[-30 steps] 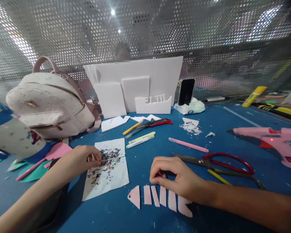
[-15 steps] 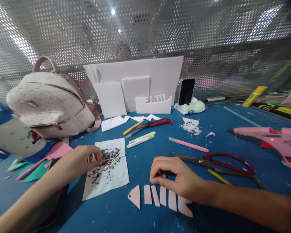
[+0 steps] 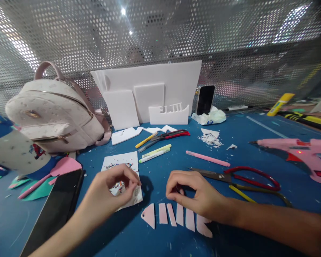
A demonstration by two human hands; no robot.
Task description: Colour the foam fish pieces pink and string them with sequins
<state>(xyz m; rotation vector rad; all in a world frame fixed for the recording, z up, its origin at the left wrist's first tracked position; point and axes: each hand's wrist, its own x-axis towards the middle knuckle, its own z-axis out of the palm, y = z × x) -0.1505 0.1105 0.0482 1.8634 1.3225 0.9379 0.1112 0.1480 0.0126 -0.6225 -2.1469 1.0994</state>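
My left hand hovers just right of a white paper sheet, thumb and forefinger pinched together; whatever sits between the tips is too small to make out. Small multicoloured beads lie scattered on that sheet, partly covered by the hand. Facing it, my right hand is also closed in a pinch, and what it grips cannot be made out. Below the right hand lies a row of pink fish pieces: a head with a small hole, several narrow body strips and a tail partly under the wrist.
Red-handled scissors, a pink pen and a pink glue gun lie to the right. Highlighters and a red cutter are behind. A phone lies near my left forearm; a backpack stands at left.
My left hand has moved right and nearer, from over the beads toward my right hand, uncovering the phone. The right hand stays in nearly the same place, still pinched.
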